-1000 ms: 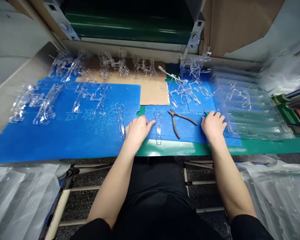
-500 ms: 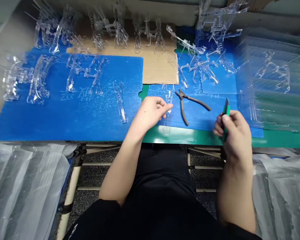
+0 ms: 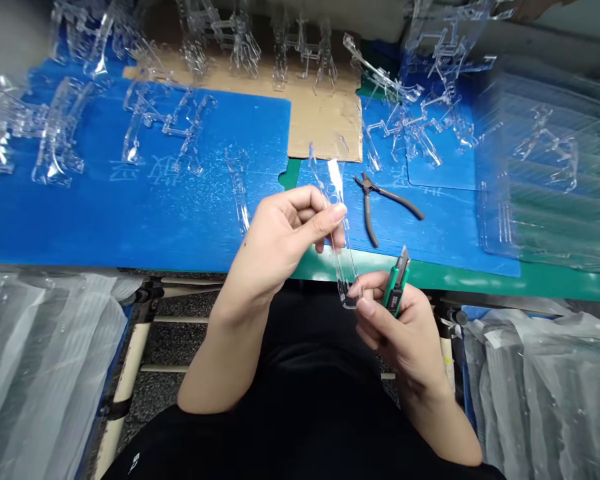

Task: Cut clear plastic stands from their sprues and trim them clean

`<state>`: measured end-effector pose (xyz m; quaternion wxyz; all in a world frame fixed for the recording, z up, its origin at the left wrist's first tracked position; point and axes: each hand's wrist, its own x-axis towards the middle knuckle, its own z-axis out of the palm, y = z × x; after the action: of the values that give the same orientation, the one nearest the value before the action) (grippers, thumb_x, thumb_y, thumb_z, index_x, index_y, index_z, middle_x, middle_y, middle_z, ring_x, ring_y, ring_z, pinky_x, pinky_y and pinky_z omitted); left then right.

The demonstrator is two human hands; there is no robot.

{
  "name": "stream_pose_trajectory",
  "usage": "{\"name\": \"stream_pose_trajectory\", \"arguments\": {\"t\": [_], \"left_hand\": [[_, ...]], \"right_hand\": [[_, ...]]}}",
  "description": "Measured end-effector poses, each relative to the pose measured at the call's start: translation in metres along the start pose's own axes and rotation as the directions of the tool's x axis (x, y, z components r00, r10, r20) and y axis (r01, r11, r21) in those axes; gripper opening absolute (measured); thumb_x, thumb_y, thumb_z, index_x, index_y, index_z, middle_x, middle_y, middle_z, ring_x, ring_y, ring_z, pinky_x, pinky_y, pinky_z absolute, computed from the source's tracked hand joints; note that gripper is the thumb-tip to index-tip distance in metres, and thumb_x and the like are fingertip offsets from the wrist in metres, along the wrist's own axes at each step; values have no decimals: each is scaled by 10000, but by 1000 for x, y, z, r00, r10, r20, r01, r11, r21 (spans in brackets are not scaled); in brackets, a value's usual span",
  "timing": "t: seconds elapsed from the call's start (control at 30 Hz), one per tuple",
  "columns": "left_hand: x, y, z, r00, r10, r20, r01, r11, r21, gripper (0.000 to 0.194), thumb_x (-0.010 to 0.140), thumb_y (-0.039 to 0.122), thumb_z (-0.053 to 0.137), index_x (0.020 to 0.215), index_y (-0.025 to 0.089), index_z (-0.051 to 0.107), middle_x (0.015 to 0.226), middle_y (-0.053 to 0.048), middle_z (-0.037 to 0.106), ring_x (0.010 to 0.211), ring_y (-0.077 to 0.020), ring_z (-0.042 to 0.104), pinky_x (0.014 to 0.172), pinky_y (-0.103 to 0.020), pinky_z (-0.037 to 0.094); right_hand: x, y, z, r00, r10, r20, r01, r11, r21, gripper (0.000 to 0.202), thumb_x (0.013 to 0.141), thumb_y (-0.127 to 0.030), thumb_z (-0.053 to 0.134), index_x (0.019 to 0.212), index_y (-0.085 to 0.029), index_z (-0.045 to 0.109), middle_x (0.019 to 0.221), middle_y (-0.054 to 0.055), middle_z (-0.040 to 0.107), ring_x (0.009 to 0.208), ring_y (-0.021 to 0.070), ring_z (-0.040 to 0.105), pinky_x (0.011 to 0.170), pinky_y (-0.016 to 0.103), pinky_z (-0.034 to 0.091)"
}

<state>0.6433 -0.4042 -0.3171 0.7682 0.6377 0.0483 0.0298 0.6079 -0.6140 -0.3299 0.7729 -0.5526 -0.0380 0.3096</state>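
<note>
My left hand (image 3: pixel 293 233) is closed on a long clear plastic part (image 3: pixel 335 177), pinching it near its middle above the front of the bench. The part tilts, with its lower end close to my body. My right hand (image 3: pixel 403 327) holds a green utility knife (image 3: pixel 397 283) with the blade out and pointing up and away. Thumb and forefinger of that hand also touch the lower end of the part. A pair of diagonal cutters (image 3: pixel 369 190) lies with handles spread to the right of my left hand. Another clear part (image 3: pixel 238 190) lies left of it.
Clear plastic mouldings on runners (image 3: pixel 167 127) lie across the blue sheet (image 3: pixel 145 233) and on the cardboard (image 3: pixel 323 137) behind. More mouldings (image 3: pixel 410 130) are heaped at back right. Stacked clear trays (image 3: pixel 540 213) stand at right. Film-wrapped bundles (image 3: pixel 535 373) flank me below the bench.
My left hand has raised the clear part off the blue sheet. My right hand has moved left with the knife, reaching the part's lower end.
</note>
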Motion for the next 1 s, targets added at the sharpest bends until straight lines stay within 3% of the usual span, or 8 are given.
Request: {"name": "stream_pose_trajectory", "arguments": {"t": [0.13,0.2,0.33,0.43,0.53,0.73,0.83,1.0], "left_hand": [[-7,-1,-1,994,-36,101,50,989,-138,313,1001,485,807,1097,196,734,1114,-99,808,986,-227,800,832,-327,679],[-10,-1,-5,990,-46,131,77,968,-237,285,1007,443,795,1132,198,721,1004,-80,786,877,-207,781,835,-349,685],[-18,-5,-22,999,44,-2,-42,940,-339,229,969,358,828,1085,234,673,810,1,622,737,-150,634,745,-304,644],[-27,-17,-34,996,88,25,-78,958,-277,214,1055,444,735,1064,253,639,700,36,485,615,-126,458,564,-238,463],[-42,-30,-43,993,112,30,-110,992,-66,282,1133,539,597,1217,277,655,637,59,432,544,-122,359,526,-256,332],[-69,-37,-52,980,192,56,-199,924,325,175,1132,383,638,1183,261,753,931,-44,743,839,-186,701,781,-330,554],[-76,-35,-54,971,225,85,-240,885,399,161,1139,325,614,1216,249,732,1016,-62,763,898,-191,723,808,-325,573],[-78,-37,-53,855,479,197,-508,704,496,133,1125,281,624,1151,231,745,900,-52,745,806,-193,682,752,-339,538]], "right_hand": [[-4,8,6,998,-66,22,69,966,-248,169,1024,-372,818,997,-207,792,642,-61,489,533,89,411,527,271,313],[-9,16,9,989,-147,-21,131,931,-341,159,1044,-388,794,1080,-233,807,710,-41,533,599,108,441,573,284,337],[-19,28,10,928,-321,-191,264,925,-274,369,1141,-540,575,1415,-329,707,828,-23,528,639,136,402,568,295,310],[-20,28,4,908,-350,-230,276,914,-298,342,1184,-487,477,1370,-310,703,798,-25,485,632,142,377,559,298,285],[-17,20,-4,928,-346,-138,243,845,-477,271,1194,-415,491,1317,-286,695,818,-17,524,669,148,455,590,299,348],[-4,-8,-8,915,-383,128,330,528,-782,182,1192,-298,488,1296,-269,636,1000,18,664,820,169,629,769,319,494],[2,-19,-4,878,-412,244,410,384,-827,196,1173,-213,499,1318,-251,625,1140,65,726,1011,210,710,876,340,531],[0,-27,2,825,-428,370,479,182,-858,298,1150,-178,537,1430,-219,631,1087,81,732,872,207,704,775,334,526]]}}
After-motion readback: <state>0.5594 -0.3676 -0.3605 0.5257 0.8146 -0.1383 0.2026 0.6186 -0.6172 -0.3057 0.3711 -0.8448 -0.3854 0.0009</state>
